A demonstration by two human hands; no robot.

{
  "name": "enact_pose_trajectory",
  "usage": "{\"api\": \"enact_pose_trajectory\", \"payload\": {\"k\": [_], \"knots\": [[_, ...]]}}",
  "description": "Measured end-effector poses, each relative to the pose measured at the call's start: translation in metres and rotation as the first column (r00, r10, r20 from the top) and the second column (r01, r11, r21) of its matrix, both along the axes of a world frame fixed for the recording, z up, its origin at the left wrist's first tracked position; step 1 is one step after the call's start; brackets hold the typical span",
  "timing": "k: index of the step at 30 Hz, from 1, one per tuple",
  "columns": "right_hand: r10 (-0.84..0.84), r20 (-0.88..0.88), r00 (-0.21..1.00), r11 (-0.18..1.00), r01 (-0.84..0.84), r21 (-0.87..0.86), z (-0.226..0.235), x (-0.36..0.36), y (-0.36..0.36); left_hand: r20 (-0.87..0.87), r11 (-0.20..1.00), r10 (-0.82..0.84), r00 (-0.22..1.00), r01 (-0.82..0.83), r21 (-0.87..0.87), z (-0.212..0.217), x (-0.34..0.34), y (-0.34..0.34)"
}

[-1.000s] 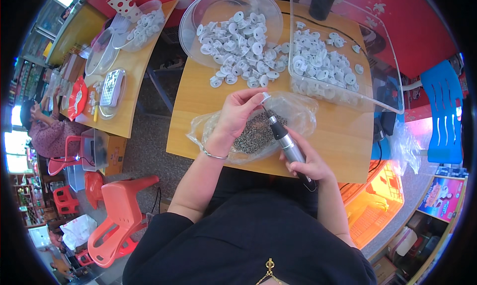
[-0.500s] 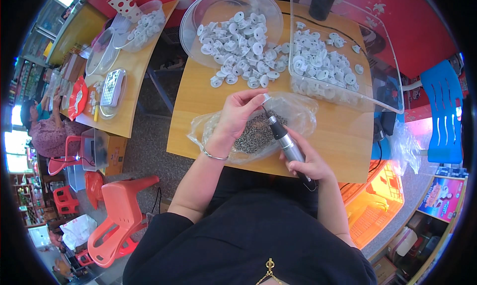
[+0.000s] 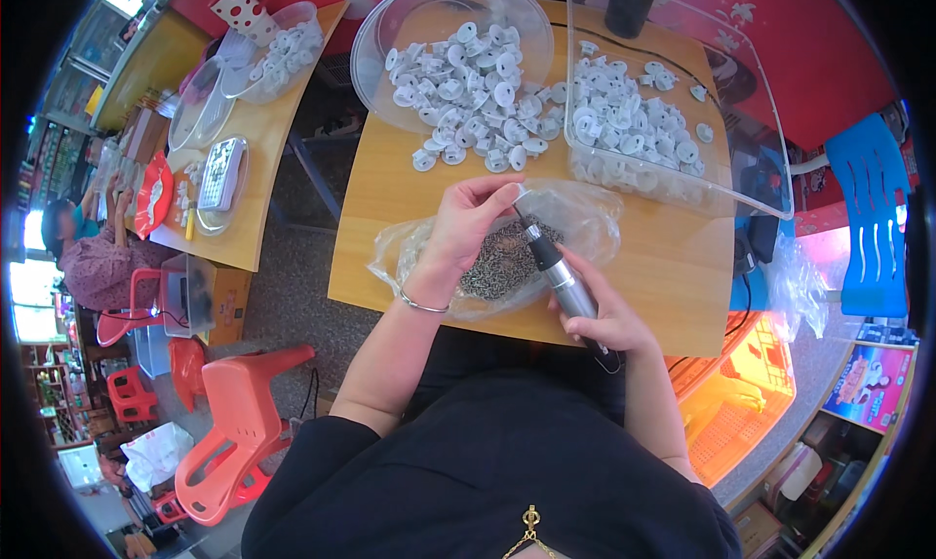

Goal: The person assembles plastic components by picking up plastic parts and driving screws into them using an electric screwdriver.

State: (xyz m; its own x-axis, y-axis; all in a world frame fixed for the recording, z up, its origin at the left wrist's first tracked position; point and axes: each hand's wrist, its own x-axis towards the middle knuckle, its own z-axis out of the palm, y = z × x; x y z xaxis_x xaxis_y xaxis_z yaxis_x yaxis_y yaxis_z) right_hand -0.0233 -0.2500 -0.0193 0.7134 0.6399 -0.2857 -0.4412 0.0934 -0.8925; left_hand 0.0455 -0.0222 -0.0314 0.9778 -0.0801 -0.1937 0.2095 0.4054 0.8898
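Between the thumb and fingers of my left hand (image 3: 472, 218) is a small white plastic part (image 3: 520, 192), mostly covered by the fingertips. My right hand (image 3: 609, 313) is wrapped round a silver and black electric screwdriver (image 3: 563, 278), tilted with its thin bit up against the white part. Below both hands an opened clear plastic bag (image 3: 595, 230) lies on the table, with a heap of small dark metal screws (image 3: 497, 271) in it. Beyond the bag, many white plastic parts (image 3: 468, 81) are piled in and in front of a round clear tub (image 3: 375, 33).
A rectangular clear bin (image 3: 770, 169) at the right holds more white parts. The wooden table (image 3: 673, 276) carries a black cable at the back. On the left are a second table (image 3: 244, 237), a red chair (image 3: 239, 403) and a seated person (image 3: 102, 267). An orange crate (image 3: 751, 393) stands lower right.
My hands, the screwdriver and the white part stay almost in place. At the far left, the other person's arm has shifted slightly.
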Motion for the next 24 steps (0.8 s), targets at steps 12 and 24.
{"api": "enact_pose_trajectory", "payload": {"k": [12, 24], "knots": [[-0.003, 0.007, 1.000, 0.999, 0.003, -0.033, 0.002, 0.000, 0.000, -0.035, 0.999, 0.003, 0.999, -0.002, 0.037, -0.001, 0.002, 0.000], [-0.003, -0.012, 1.000, 0.998, 0.004, 0.056, -0.004, 0.001, -0.004, -0.050, 0.991, 0.125, 0.991, -0.127, -0.050, 0.010, 0.002, -0.002]]}}
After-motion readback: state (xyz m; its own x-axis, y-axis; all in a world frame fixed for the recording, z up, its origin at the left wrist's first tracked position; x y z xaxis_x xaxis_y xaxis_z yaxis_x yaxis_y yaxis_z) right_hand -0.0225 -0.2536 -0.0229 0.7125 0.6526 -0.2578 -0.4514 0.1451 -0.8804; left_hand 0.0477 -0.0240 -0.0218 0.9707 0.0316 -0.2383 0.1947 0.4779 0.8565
